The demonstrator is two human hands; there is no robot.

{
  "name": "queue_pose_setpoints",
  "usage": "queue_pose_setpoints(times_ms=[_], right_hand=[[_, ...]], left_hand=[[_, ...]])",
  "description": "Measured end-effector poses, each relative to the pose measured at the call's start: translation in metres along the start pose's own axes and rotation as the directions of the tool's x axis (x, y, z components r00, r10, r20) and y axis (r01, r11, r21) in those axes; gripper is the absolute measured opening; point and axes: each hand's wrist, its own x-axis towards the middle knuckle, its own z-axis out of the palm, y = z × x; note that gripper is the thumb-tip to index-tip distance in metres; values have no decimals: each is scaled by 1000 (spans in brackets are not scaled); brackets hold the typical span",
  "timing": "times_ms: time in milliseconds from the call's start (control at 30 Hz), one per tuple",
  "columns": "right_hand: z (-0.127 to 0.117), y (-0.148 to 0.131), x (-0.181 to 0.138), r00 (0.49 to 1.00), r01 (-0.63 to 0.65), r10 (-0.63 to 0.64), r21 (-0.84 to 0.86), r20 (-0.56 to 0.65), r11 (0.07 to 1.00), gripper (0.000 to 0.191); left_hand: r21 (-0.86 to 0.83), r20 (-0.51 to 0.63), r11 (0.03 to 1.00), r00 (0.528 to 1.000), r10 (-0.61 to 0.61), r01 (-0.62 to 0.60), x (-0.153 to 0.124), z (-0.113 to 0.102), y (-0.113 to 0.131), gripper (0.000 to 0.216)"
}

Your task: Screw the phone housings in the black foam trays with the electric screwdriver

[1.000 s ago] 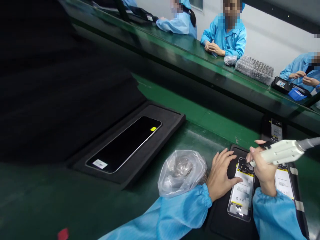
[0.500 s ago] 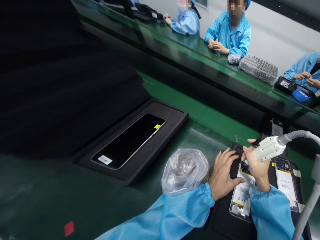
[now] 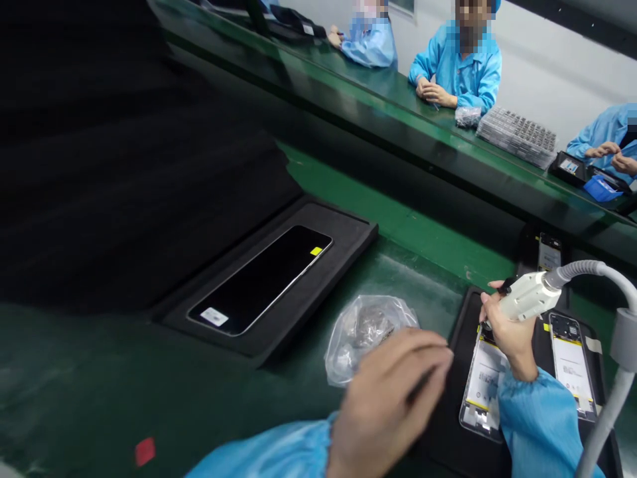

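- The driver (image 3: 525, 297) in my right hand (image 3: 507, 338) has a smooth white plastic shell with a faint shine.
- Its hose (image 3: 592, 267) looks like grey ribbed plastic, matt.
- The bag (image 3: 365, 325) near my left hand (image 3: 388, 398) is thin clear plastic film, crinkled and catching the light.
- The open phone (image 3: 480, 385) beneath the driver shows white paper-like labels and a bright frame edge that looks like metal.
- The tray (image 3: 348, 232) further left is black, matt and foam-like.
- The dark phone (image 3: 261, 279) lying in it has a glossy black glass face and a silvery rim.
- My sleeves (image 3: 542, 425) are light blue cloth, smooth, with a slight sheen.
- The bench top (image 3: 408, 232) is dark green, smooth and a little glossy.
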Motion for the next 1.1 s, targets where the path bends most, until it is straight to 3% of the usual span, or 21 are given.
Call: queue_pose_setpoints(times_ms=[100,167,267,333,367,467,567,700,833,933,1100], right_hand=[[0,1,-1,1000,-4,4,6,-21,1000,25],[0,2,-1,1000,-9,9,0,-23,1000,25],[0,4,-1,999,-10,10,6,-35,1000,25],[2,5,-1,999,-10,11,19,-48,1000,25],[2,5,-1,998,-10,11,29,-55,1000,25],[3,4,-1,998,0,3,54,-60,999,23],[-4,-9,-3,999,32,-32,19,-32,999,21],[-27,-40,-8,988,146,-145,10,-61,989,21],[-49,-66,-9,952,266,-238,132,-194,955,27],[-57,-72,-9,936,300,-266,128,-231,945,23],[-59,-72,-9,923,323,-296,81,-245,943,18]], left_hand=[[180,60,979,992,-111,99,18,-40,-24,15],[244,199,960,962,-187,136,30,-55,-41,24],[223,488,967,844,-222,125,41,-55,-55,33],[238,588,964,773,-238,116,45,-47,-57,32],[280,592,953,761,-264,113,45,-42,-56,30],[480,495,870,783,-377,114,43,-36,-52,24],[618,493,781,727,-478,94,39,-36,-51,27],[527,677,848,631,-379,-55,35,-32,-55,28],[442,751,883,603,-269,-156,34,-27,-67,32],[410,746,902,618,-248,-134,32,-30,-78,30],[415,756,909,573,-316,-47,30,-35,-89,26]])
